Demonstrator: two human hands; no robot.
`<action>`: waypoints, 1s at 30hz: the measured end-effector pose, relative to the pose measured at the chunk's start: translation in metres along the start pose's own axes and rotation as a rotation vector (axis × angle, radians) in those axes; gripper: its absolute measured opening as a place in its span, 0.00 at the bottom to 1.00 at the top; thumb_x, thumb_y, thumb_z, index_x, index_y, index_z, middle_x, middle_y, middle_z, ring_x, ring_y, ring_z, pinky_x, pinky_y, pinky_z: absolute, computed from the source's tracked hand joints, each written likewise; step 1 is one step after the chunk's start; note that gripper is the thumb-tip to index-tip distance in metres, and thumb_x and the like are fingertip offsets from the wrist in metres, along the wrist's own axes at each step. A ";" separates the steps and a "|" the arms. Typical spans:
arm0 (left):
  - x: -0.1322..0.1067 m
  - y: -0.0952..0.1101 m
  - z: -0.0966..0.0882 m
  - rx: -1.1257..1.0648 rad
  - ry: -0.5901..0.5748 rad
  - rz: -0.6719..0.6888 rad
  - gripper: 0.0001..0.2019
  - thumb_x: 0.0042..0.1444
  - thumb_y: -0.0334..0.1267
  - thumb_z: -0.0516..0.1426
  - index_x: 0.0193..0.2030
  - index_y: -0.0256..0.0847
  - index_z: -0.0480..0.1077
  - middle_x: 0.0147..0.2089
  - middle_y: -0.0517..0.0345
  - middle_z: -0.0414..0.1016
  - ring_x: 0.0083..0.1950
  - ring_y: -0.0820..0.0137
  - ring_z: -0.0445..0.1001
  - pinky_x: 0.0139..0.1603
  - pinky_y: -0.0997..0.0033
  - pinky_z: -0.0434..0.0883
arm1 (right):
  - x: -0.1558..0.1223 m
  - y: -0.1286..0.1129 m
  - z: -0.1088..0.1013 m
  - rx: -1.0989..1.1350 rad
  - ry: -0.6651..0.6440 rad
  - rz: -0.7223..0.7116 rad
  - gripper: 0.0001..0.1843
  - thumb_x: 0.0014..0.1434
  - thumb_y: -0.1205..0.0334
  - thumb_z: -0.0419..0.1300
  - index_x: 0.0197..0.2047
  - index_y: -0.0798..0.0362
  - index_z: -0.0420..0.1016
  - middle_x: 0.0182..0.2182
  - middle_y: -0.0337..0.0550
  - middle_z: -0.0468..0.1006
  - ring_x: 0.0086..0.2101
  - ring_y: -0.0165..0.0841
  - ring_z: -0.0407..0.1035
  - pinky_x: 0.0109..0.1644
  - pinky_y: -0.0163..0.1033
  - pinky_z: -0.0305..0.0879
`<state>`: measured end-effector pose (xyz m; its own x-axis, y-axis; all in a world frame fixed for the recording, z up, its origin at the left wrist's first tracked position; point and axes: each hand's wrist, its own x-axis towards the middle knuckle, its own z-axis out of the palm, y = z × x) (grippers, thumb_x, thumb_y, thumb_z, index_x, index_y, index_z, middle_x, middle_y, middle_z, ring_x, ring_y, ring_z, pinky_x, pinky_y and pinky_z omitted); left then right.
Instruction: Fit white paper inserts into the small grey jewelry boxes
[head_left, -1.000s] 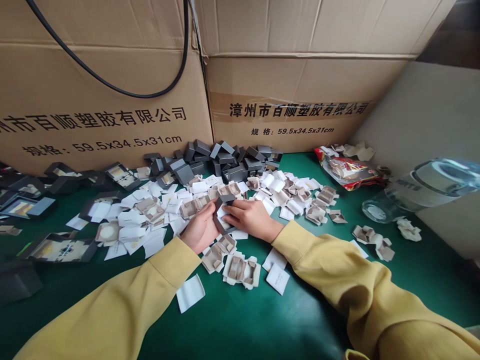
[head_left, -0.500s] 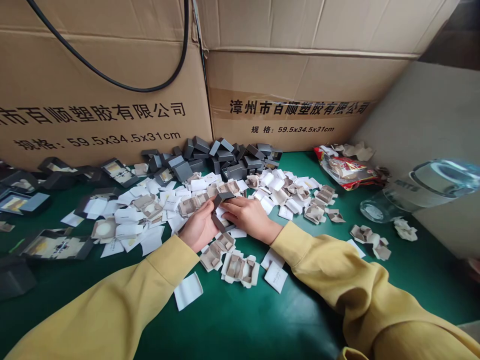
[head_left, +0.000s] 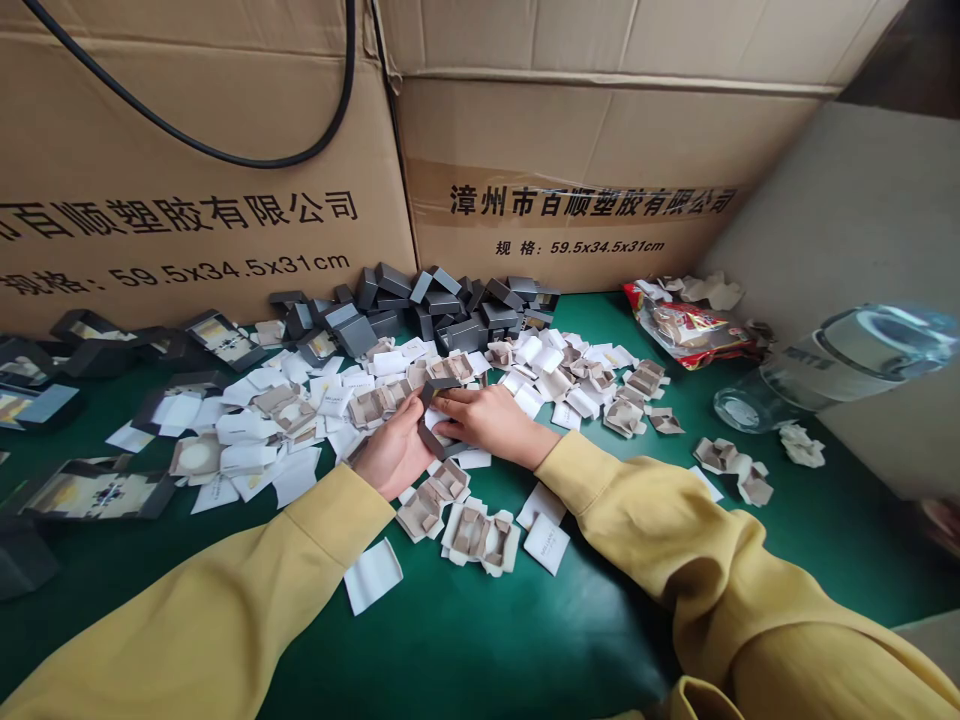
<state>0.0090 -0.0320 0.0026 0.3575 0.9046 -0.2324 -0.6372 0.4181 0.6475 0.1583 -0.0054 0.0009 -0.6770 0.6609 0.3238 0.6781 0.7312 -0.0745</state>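
Observation:
My left hand [head_left: 396, 450] is closed around the left side of a small dark grey box [head_left: 430, 432], held tilted above the heap. From the right, my right hand [head_left: 491, 422] reaches over it, fingers curled into its open side; what the fingertips touch inside is hidden. Under and around both hands lie white printed cards [head_left: 330, 395] and folded grey-brown card inserts [head_left: 375, 403]. Just in front of the hands are another insert [head_left: 480, 537] and a white card [head_left: 546, 543]. A blank white piece [head_left: 373, 575] lies near my left sleeve.
Dark boxes [head_left: 457, 315] are piled behind the cards, with more open boxes [head_left: 105, 488] at the left. Large cartons [head_left: 555, 140] stand at the back. A clear bottle [head_left: 832, 365], a red snack packet [head_left: 690, 325] and crumpled paper [head_left: 802, 445] are at the right.
The view has shifted slightly, so most things sit a little higher and further left. Both hands stay at the dark grey box, my right fingers still at its open side.

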 end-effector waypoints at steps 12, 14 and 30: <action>-0.001 0.014 0.000 -0.033 0.152 -0.054 0.15 0.60 0.37 0.45 0.46 0.35 0.68 0.43 0.46 0.73 0.42 0.63 0.72 0.44 0.58 0.70 | -0.012 0.004 0.008 0.266 0.341 0.004 0.16 0.64 0.57 0.45 0.46 0.52 0.71 0.40 0.45 0.75 0.38 0.30 0.70 0.38 0.33 0.64; -0.002 0.025 -0.003 -0.048 0.174 -0.062 0.18 0.61 0.40 0.44 0.47 0.32 0.68 0.42 0.43 0.73 0.42 0.61 0.73 0.43 0.56 0.70 | -0.014 0.004 0.008 0.311 0.448 0.053 0.15 0.64 0.59 0.45 0.43 0.53 0.71 0.38 0.47 0.74 0.39 0.31 0.68 0.39 0.35 0.64; -0.015 0.029 0.018 -0.208 0.089 -0.040 0.18 0.61 0.40 0.43 0.45 0.32 0.69 0.41 0.44 0.73 0.37 0.65 0.73 0.35 0.65 0.71 | 0.006 0.025 -0.035 0.342 0.048 0.226 0.18 0.61 0.58 0.48 0.25 0.55 0.70 0.20 0.38 0.68 0.22 0.26 0.58 0.28 0.33 0.51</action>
<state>-0.0026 -0.0351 0.0385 0.3293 0.8868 -0.3243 -0.7540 0.4537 0.4750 0.1815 0.0111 0.0342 -0.5024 0.8084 0.3066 0.6686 0.5882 -0.4550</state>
